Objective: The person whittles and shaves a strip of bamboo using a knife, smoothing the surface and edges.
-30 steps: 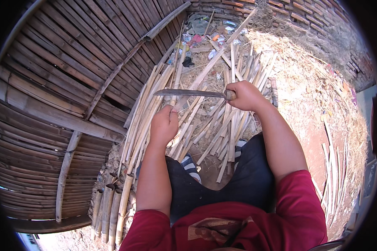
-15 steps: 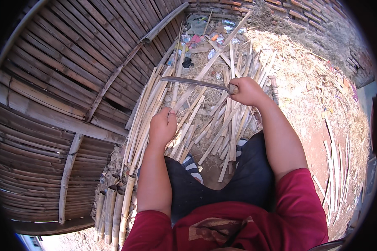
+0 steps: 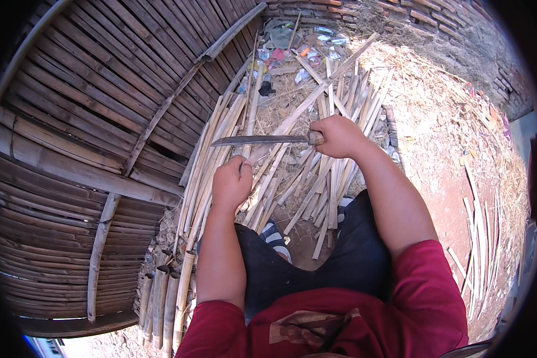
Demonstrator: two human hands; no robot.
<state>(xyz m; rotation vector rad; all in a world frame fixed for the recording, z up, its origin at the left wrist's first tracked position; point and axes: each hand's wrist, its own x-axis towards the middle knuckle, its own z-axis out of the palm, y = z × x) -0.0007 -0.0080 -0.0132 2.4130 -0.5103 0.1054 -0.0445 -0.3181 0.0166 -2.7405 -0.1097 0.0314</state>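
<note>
My left hand [image 3: 232,181] is closed around the near end of a long, flat bamboo strip [image 3: 309,102], which slants away to the far right over the pile. My right hand [image 3: 339,137] grips the short wooden handle of a machete [image 3: 258,140]. Its dark blade points left and lies across the strip, just beyond my left fingers. Whether the edge bites into the bamboo cannot be made out. Many split bamboo strips [image 3: 319,191] are heaped below and beyond both hands, near my feet.
A slatted bamboo wall [image 3: 101,89] leans along the left. Cut bamboo tubes [image 3: 160,298] stand at the lower left. Scattered litter [image 3: 274,56] and a brick wall [image 3: 426,21] are at the far end. More thin strips [image 3: 476,238] lie on the ground at right.
The machete has moved nearer and to the left, toward my left hand. The strip's far end has swung slightly right, while my left hand has stayed almost in place.
</note>
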